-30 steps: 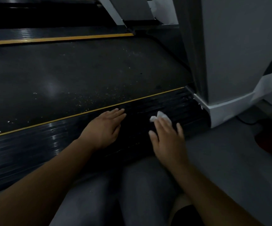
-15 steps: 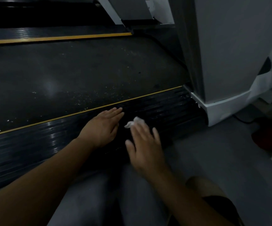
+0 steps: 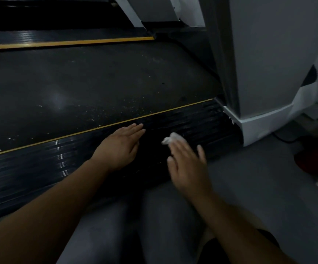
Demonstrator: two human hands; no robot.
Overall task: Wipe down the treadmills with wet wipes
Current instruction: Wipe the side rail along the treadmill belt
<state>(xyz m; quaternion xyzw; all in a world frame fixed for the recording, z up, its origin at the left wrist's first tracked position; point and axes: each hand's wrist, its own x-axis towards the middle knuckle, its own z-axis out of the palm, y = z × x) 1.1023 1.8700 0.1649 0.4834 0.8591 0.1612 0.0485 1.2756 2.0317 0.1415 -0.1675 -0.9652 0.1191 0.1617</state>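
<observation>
Step in hand: wiping the near rail (image 3: 192, 122) of the treadmill (image 3: 78, 77). I am kneeling on the floor (image 3: 253, 180) beside it, knees (image 3: 154, 225) just short of the rail edge.

Right hand (image 3: 187, 164): I am pressing the wipe (image 3: 171, 139) onto the ribbed rail under straight, slightly spread fingers. Nothing is being pinched. The wipe is bunched and showing past the fingertips on the belt side. The hand is blurred, so I am judging it to be mid-stroke along the rail.

Left hand (image 3: 122, 147): I am resting it flat on the rail, fingers straight and close together, tips near the yellow stripe (image 3: 154, 113). It is apart from the wipe and appears to be bracing me.

Progress, as a judgement: the rail is looking glossy around both hands. The belt (image 3: 127, 60) is carrying pale specks (image 3: 116, 109) just beyond the stripe, so that surface is not yet done.

Next move, as I am reading it:
- running the wipe along the rail toward the grey upright (image 3: 268, 54), into the corner where the rail meets its white base;
- then reaching over the stripe onto the belt.

That is calling for steady downward pressure and a refolded, cleaner wipe face, since the bunched wipe may only be pushing grit along the ribs.
</observation>
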